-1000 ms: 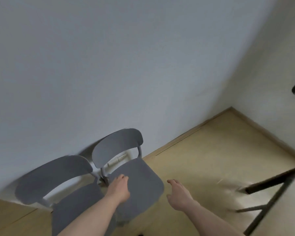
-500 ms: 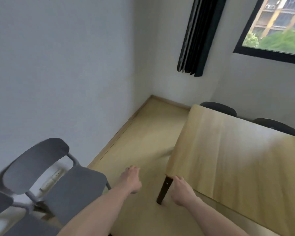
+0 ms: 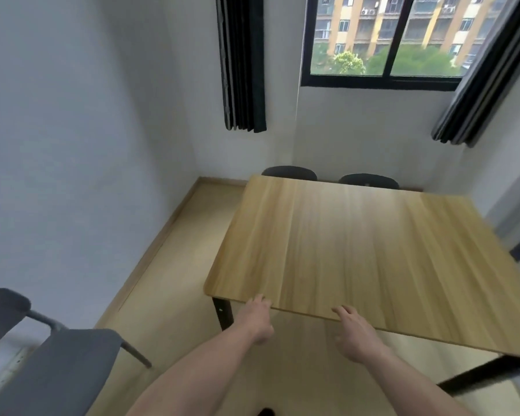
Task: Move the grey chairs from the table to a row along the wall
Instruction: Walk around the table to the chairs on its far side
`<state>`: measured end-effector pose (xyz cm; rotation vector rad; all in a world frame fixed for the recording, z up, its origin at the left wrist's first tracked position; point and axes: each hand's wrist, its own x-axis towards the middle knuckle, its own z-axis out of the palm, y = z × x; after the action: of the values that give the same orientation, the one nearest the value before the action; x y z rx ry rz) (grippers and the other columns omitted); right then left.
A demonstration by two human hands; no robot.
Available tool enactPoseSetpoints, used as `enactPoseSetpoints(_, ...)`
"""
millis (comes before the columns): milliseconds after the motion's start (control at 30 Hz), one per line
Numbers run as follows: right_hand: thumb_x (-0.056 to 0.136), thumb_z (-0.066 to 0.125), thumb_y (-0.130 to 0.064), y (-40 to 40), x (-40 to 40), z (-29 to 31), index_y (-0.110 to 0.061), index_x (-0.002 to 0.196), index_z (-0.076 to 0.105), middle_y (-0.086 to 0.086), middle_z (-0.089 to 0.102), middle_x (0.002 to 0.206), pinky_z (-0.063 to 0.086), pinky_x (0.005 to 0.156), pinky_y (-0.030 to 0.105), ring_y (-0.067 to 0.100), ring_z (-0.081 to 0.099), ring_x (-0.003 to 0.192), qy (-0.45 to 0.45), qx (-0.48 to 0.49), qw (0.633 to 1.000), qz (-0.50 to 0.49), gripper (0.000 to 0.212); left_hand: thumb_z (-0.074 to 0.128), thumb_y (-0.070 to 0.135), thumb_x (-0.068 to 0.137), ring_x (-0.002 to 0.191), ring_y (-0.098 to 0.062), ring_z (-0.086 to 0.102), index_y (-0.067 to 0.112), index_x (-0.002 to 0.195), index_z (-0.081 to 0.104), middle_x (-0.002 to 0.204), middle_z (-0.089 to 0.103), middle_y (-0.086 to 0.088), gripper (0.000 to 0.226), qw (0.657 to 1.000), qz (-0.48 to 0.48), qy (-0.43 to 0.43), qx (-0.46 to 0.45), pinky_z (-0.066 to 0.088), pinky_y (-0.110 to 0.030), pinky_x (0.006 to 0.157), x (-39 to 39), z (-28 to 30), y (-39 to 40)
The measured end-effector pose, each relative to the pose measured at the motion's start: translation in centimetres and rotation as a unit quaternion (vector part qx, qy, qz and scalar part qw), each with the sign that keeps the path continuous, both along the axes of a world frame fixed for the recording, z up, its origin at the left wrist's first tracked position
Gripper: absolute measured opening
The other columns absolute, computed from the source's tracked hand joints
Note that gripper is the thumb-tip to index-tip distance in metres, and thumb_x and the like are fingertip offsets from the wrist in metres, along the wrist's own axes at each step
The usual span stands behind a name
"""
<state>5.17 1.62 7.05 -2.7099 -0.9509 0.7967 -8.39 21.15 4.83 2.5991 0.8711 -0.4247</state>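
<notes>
A grey chair (image 3: 57, 364) stands against the left wall at the bottom left, its backrest cut off by the frame edge. Behind the far edge of the wooden table (image 3: 357, 250), the dark backrests of two more chairs show, one on the left (image 3: 288, 172) and one on the right (image 3: 368, 180); their seats are hidden. My left hand (image 3: 257, 319) and my right hand (image 3: 353, 333) hang in front of the table's near edge, fingers relaxed, holding nothing.
Bare wooden floor (image 3: 174, 265) runs between the left wall and the table. A black table leg (image 3: 222, 313) stands at the near left corner. Dark curtains (image 3: 242, 64) flank a window (image 3: 382, 37) on the far wall.
My view has swung right, from the chairs at the wall to the table. My left hand has left the chair seat, and both hands now hang empty near the table edge.
</notes>
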Motion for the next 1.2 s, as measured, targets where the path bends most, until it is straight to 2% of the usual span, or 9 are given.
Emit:
enactPoseSetpoints(133, 0.09, 0.053, -0.012, -3.5, 2.8, 0.6, -0.021, 0.151, 0.029, 0.004, 0.022, 0.16, 0.035, 0.112, 0.033, 0.025, 0.035, 0.141, -0.007, 0.014, 1.0, -0.025, 0.066, 0.056, 0.013, 0.091, 0.148, -0.027, 0.021, 0.017, 0.153, 0.026, 0.163, 0.015, -0.007, 0.069, 0.999, -0.029, 0.014, 0.008, 0.022, -0.042, 0.121, 4.1, 0.2, -2.6)
enactPoseSetpoints(400, 0.093, 0.054, -0.016, -9.5, 11.2, 0.3, -0.024, 0.151, 0.029, 0.001, 0.02, 0.161, 0.034, 0.114, 0.034, 0.023, 0.034, 0.142, -0.005, 0.051, 0.997, -0.065, 0.064, 0.051, 0.017, 0.09, 0.141, -0.029, 0.031, 0.015, 0.149, 0.034, 0.16, 0.021, -0.009, 0.061, 0.998, -0.051, 0.041, -0.004, 0.032, -0.041, 0.115, 15.1, -3.3, -7.9)
enactPoseSetpoints(500, 0.095, 0.053, -0.018, -12.8, 15.0, -0.8, -0.025, 0.152, 0.028, -0.002, 0.018, 0.161, 0.037, 0.112, 0.033, 0.021, 0.035, 0.141, 0.006, 0.029, 0.997, -0.067, 0.063, 0.052, 0.019, 0.089, 0.141, -0.028, 0.033, 0.016, 0.148, 0.036, 0.159, 0.025, -0.007, 0.061, 0.997, -0.043, 0.049, -0.036, 0.033, -0.04, 0.114, 19.7, -5.4, -10.8)
enactPoseSetpoints(733, 0.094, 0.051, -0.021, -21.3, 24.2, -1.5, -0.023, 0.152, 0.028, 0.0, 0.018, 0.162, 0.034, 0.113, 0.033, 0.022, 0.034, 0.142, 0.013, -0.035, 0.996, -0.083, 0.062, 0.055, 0.02, 0.09, 0.143, -0.029, 0.031, 0.014, 0.149, 0.034, 0.161, 0.018, -0.009, 0.063, 0.993, -0.036, 0.085, -0.079, 0.032, -0.039, 0.115, 27.8, -8.5, -17.7)
enactPoseSetpoints(967, 0.093, 0.054, -0.022, -28.0, 31.7, -1.6, -0.022, 0.151, 0.028, 0.0, 0.021, 0.16, 0.035, 0.112, 0.032, 0.023, 0.036, 0.14, 0.016, -0.038, 0.993, -0.114, 0.064, 0.055, 0.017, 0.092, 0.141, -0.03, 0.031, 0.014, 0.148, 0.036, 0.16, 0.018, -0.01, 0.059, 0.989, -0.063, 0.107, -0.076, 0.033, -0.041, 0.114, 35.4, -8.1, -24.3)
enactPoseSetpoints(1200, 0.093, 0.054, -0.025, -32.1, 39.0, -2.2, -0.023, 0.151, 0.03, 0.0, 0.022, 0.16, 0.035, 0.112, 0.032, 0.023, 0.037, 0.14, 0.024, -0.022, 0.998, -0.056, 0.063, 0.06, 0.025, 0.092, 0.142, -0.03, 0.03, 0.015, 0.149, 0.036, 0.162, 0.014, -0.01, 0.063, 0.991, -0.024, 0.108, -0.075, 0.034, -0.042, 0.114, 41.0, -7.1, -31.0)
